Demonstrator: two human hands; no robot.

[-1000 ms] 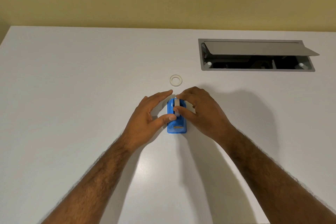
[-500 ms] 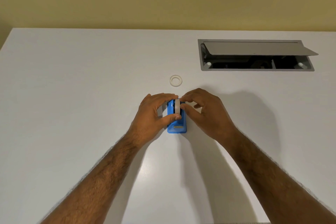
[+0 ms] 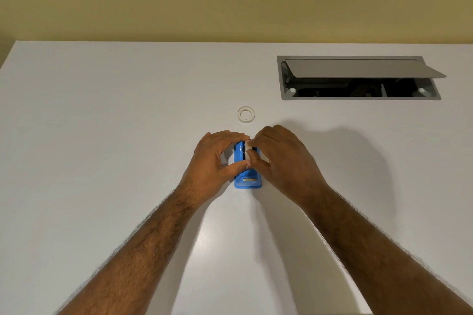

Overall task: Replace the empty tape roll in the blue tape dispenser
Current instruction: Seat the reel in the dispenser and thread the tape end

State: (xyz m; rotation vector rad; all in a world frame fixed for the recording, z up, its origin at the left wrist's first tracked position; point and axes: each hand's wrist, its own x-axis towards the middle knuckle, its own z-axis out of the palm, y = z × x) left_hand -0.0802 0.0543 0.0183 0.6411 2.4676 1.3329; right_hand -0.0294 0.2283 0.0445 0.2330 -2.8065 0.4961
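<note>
The blue tape dispenser [image 3: 247, 180] stands on the white table [image 3: 102, 135], its metal cutter end toward me. My left hand [image 3: 213, 161] clasps its left side, thumb across the body and fingers over the far end. My right hand [image 3: 282, 158] pinches a white tape roll [image 3: 247, 145] that sits upright in the dispenser's slot, mostly hidden by my fingers. A second whitish tape ring [image 3: 246, 114] lies flat on the table just beyond the dispenser, apart from both hands.
An open cable hatch [image 3: 358, 78] with a raised grey flap is set into the table at the back right. A yellow wall runs behind the table's far edge.
My left hand has closed from open fingers onto the dispenser's side. My right hand has pushed the roll lower into the slot. The ring on the table has not moved.
</note>
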